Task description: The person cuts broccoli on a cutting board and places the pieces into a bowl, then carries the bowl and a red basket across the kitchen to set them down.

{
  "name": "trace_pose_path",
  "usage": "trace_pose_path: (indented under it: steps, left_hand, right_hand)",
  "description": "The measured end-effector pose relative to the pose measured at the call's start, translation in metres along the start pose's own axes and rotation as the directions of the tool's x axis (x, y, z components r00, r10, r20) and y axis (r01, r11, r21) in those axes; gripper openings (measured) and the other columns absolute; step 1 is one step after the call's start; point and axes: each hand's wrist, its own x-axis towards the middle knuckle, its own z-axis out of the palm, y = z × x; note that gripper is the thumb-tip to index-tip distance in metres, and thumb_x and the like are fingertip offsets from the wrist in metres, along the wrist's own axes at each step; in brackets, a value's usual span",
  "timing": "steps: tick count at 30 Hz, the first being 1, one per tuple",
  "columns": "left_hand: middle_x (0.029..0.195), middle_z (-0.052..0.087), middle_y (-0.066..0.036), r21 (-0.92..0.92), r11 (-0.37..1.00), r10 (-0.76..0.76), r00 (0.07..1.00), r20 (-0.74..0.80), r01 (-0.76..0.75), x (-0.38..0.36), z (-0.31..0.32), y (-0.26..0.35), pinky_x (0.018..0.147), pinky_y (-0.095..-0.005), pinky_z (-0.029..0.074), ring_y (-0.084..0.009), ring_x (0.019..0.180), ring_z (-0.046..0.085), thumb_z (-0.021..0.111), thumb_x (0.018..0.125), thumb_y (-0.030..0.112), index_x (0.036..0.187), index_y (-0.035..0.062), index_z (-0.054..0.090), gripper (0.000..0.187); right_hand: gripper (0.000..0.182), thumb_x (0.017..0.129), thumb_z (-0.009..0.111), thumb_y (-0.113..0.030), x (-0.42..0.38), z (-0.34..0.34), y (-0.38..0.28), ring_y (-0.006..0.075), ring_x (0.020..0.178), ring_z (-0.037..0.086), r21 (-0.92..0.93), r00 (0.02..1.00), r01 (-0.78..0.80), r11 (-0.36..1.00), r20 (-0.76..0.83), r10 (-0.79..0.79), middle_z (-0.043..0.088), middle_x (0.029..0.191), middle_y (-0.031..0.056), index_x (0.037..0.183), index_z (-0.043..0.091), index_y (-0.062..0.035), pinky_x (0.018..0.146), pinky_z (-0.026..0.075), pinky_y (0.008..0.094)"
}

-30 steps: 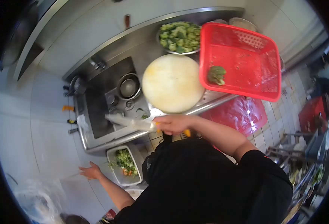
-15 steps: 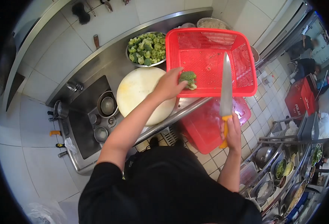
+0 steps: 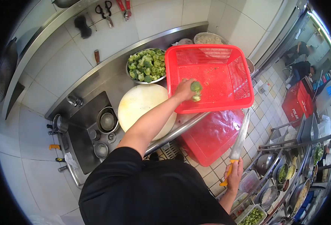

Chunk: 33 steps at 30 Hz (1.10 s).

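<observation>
My left hand [image 3: 183, 90] reaches over the near rim of a red plastic basket [image 3: 225, 67] and grips a broccoli piece [image 3: 196, 89] just above the basket floor. My right hand [image 3: 233, 175] hangs low at my right side, closed on the yellow handle of a long kitchen knife [image 3: 239, 142] whose blade points up toward the counter edge. A round pale cutting board [image 3: 139, 105] lies on the steel counter left of the basket. Behind it stands a metal bowl of cut broccoli florets [image 3: 146, 65].
A sink [image 3: 94, 123] with metal bowls lies to the left. A red bin with a plastic liner [image 3: 214, 135] stands on the tiled floor under the counter. Wire racks with pans and trays [image 3: 285, 176] stand at the right. Other people work at the far right [image 3: 300, 60].
My right hand has dropped with the knife from beside the basket to low at my side. My left hand has closed on the broccoli and lifted it slightly. The view shifted.
</observation>
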Motion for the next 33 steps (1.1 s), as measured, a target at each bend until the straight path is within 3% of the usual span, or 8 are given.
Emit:
trace_pose_path:
  steps: [5, 10, 12, 15, 17, 20, 23, 33]
  left_hand:
    - [0.129, 0.060, -0.013, -0.220, 0.904, 0.338, 0.928, -0.160, -0.367, -0.088, -0.129, 0.027, 0.105, -0.0400, 0.047, -0.0319, 0.120, 0.059, 0.085, 0.073, 0.011, 0.139, 0.0143, 0.061, 0.070]
    - [0.130, 0.064, -0.013, 0.025, 0.972, 0.227, 0.964, 0.137, -0.233, -0.153, -0.206, -0.058, 0.108, -0.0394, 0.047, -0.0297, 0.124, 0.060, 0.088, 0.068, 0.012, 0.134, 0.0129, 0.065, 0.070]
    - [0.131, 0.065, -0.014, 0.175, 0.984, -0.036, 0.935, 0.353, -0.028, -0.162, -0.209, -0.090, 0.108, -0.0393, 0.047, -0.0307, 0.124, 0.061, 0.088, 0.066, 0.012, 0.131, 0.0126, 0.068, 0.068]
    - [0.128, 0.067, -0.015, 0.127, 0.991, -0.005, 0.939, 0.344, -0.041, -0.164, -0.187, -0.133, 0.108, -0.0393, 0.047, -0.0314, 0.123, 0.061, 0.087, 0.068, 0.013, 0.129, 0.0122, 0.069, 0.064]
    - [0.136, 0.062, -0.016, 0.125, 0.991, 0.026, 0.975, 0.223, -0.055, -0.174, -0.164, -0.160, 0.108, -0.0408, 0.047, -0.0333, 0.123, 0.060, 0.086, 0.072, 0.015, 0.135, 0.0141, 0.065, 0.067]
    - [0.144, 0.052, -0.019, 0.184, 0.959, -0.107, 0.875, -0.473, 0.217, -0.213, -0.138, -0.141, 0.107, -0.0440, 0.046, -0.0386, 0.125, 0.057, 0.086, 0.077, 0.023, 0.141, 0.0075, 0.050, 0.076]
    - [0.139, 0.054, -0.022, -0.112, 0.861, -0.497, 0.770, -0.400, 0.497, -0.244, -0.114, -0.125, 0.104, -0.0444, 0.047, -0.0373, 0.125, 0.057, 0.085, 0.080, 0.026, 0.134, 0.0045, 0.050, 0.068]
    - [0.104, 0.073, -0.019, -0.074, 0.936, -0.345, 0.852, -0.395, 0.344, -0.227, -0.112, -0.126, 0.091, -0.0440, 0.054, -0.0367, 0.101, 0.070, 0.084, 0.077, 0.019, 0.114, 0.0031, 0.062, 0.046]
  right_hand:
    - [0.039, 0.112, 0.040, -0.026, 0.013, 0.034, -0.017, 0.0077, 0.045, 0.044, -0.111, 0.961, 0.087, 0.990, 0.272, -0.054, 0.054, 0.069, 0.0028, 0.146, 0.042, -0.0071, 0.041, 0.036, 0.0214]
    - [0.038, 0.109, 0.045, -0.021, 0.032, 0.108, -0.015, 0.0062, 0.048, 0.045, -0.216, 0.822, 0.123, 0.969, 0.570, 0.022, 0.054, 0.072, -0.0015, 0.145, 0.046, -0.0078, 0.044, 0.037, 0.0235]
    - [0.040, 0.109, 0.047, -0.021, 0.036, 0.148, -0.011, 0.0079, 0.052, 0.048, -0.278, 0.757, 0.102, 0.955, 0.644, 0.107, 0.055, 0.073, -0.0001, 0.146, 0.046, -0.0070, 0.048, 0.040, 0.0251]
    - [0.043, 0.107, 0.049, -0.023, 0.061, 0.196, 0.038, 0.0131, 0.060, 0.056, -0.380, 0.706, 0.210, 0.901, 0.696, 0.129, 0.058, 0.075, 0.0046, 0.147, 0.046, -0.0056, 0.057, 0.048, 0.0305]
    - [0.045, 0.107, 0.050, -0.024, 0.061, 0.212, 0.050, 0.0165, 0.065, 0.061, -0.433, 0.688, 0.283, 0.856, 0.713, 0.133, 0.060, 0.077, 0.0077, 0.147, 0.045, -0.0052, 0.063, 0.051, 0.0341]
    - [0.046, 0.106, 0.051, -0.027, 0.051, 0.225, 0.050, 0.0216, 0.074, 0.066, -0.547, 0.704, 0.395, 0.738, 0.697, 0.140, 0.063, 0.080, 0.0125, 0.147, 0.046, -0.0060, 0.072, 0.054, 0.0397]
    - [0.046, 0.106, 0.050, -0.028, 0.041, 0.220, 0.040, 0.0274, 0.076, 0.067, -0.575, 0.686, 0.310, 0.757, 0.687, 0.240, 0.065, 0.082, 0.0147, 0.147, 0.046, -0.0070, 0.075, 0.053, 0.0420]
    - [0.046, 0.106, 0.046, -0.030, 0.011, 0.194, 0.023, 0.0521, 0.106, 0.063, -0.556, 0.777, 0.478, 0.680, 0.628, -0.033, 0.068, 0.112, 0.0323, 0.147, 0.044, -0.0087, 0.090, 0.050, 0.0575]
